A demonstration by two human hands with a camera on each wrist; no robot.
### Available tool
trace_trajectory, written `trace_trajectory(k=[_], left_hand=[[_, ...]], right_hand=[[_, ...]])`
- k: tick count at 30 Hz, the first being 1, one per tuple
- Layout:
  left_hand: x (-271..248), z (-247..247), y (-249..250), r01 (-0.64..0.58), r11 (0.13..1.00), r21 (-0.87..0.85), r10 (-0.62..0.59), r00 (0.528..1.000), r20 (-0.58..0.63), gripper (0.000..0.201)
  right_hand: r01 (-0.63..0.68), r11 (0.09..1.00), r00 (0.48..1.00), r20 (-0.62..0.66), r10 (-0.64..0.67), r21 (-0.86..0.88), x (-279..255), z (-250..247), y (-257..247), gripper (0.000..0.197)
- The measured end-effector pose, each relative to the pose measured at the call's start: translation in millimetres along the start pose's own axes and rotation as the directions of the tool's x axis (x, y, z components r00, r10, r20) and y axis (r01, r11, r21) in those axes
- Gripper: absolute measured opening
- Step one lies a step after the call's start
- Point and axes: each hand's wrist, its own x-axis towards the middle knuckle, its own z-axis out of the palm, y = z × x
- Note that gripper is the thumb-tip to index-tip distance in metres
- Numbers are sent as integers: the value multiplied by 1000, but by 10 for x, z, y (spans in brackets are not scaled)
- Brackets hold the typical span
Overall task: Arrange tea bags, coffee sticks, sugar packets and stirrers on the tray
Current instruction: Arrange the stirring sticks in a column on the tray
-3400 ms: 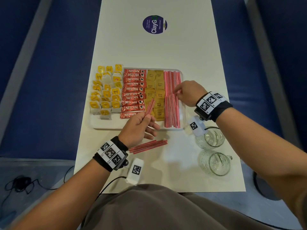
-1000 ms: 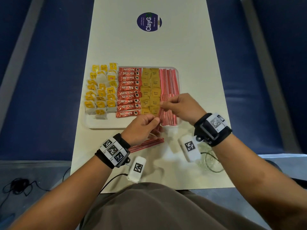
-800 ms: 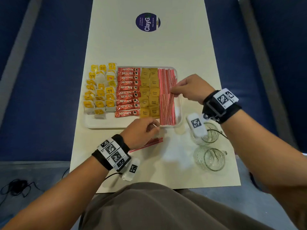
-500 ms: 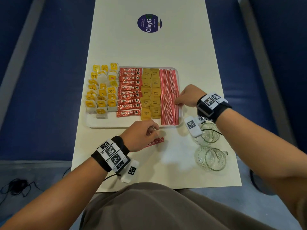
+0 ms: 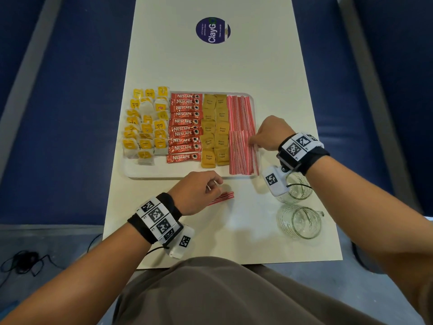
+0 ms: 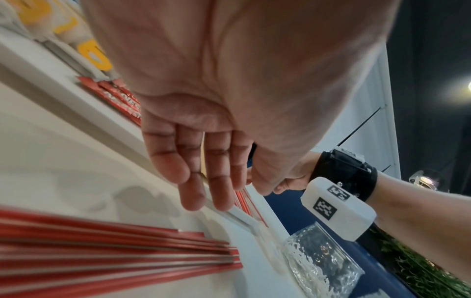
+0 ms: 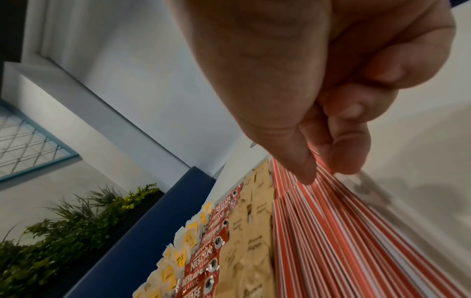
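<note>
A white tray point(image 5: 150, 175) holds yellow tea bags point(image 5: 146, 127), red coffee sticks point(image 5: 186, 127), brown sugar packets point(image 5: 215, 130) and two rows of red-and-white stirrers point(image 5: 241, 134). My right hand point(image 5: 254, 143) is at the tray's right edge, where thumb and forefinger pinch a few stirrers point(image 7: 339, 211) of the near row; the right wrist view shows the right hand point(image 7: 326, 169) with them running up between the fingertips. My left hand point(image 5: 216, 185) hovers over a small pile of loose stirrers point(image 5: 223, 197) on the table. In the left wrist view the left hand point(image 6: 203, 193) hangs relaxed and holds nothing.
Two glass mugs point(image 5: 301, 187) point(image 5: 300, 221) stand right of the tray, near the table's front right. A round purple sticker point(image 5: 212, 30) lies at the far end. Blue seating runs along both sides of the narrow table point(image 5: 210, 66).
My right hand took stirrers from my left hand, carried them to the tray's right column and slid down to the near row. My left hand dropped over the loose pile.
</note>
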Motion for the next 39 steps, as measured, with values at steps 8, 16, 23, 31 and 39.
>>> trace_trajectory(k=[8,16,23,31,39], left_hand=[[-58,-19,-65,29,1000,1,-29,1000,7,19],[-87,-24,-32,27,999,21,-28,999,22,21],[-63,-61,-40,22,983,180,-31,998,47,28],[-61,-56,-83,-48,895,444,-1,994,109,31],[-72,-53,-114,-42,904,426,-3,995,104,33]], right_hand=[[7,986,989,144,17,-168,-142,-61,-23,32],[6,974,992,124,23,-225,-167,30,-18,37],[-13,977,994,102,36,-213,-142,38,18,39],[-17,984,995,98,34,-176,-138,41,37,38],[-33,985,996,80,47,-168,-137,41,40,32]])
